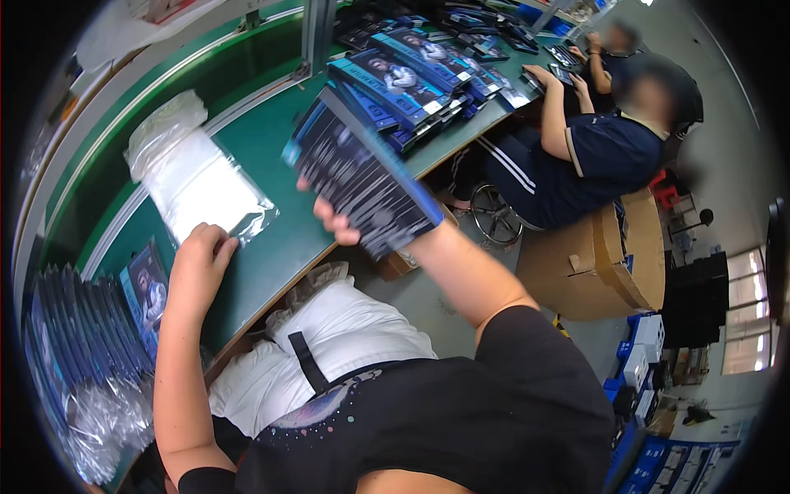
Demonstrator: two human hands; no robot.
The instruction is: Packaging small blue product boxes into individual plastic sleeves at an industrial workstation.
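My right hand (336, 222) grips a flat dark box (362, 177) with a blue edge, held tilted above the table's front edge; dense light print covers its visible face, slightly blurred. On the table, a stack of clear plastic bags (197, 185) lies flat, showing white. My left hand (202, 255) is at the near end of the stack, thumb and fingers pinched at the edge of a bag. Beside that hand, one flat blue box (146, 288) with a printed figure rests on the table.
At left stands a row of bagged boxes (82, 329). A pile of similar boxes (407, 78) covers the table (284, 222) farther right. A co-worker (592, 156) sits along the table, another person (619, 49) beyond. A cardboard carton (576, 267) stands behind the co-worker.
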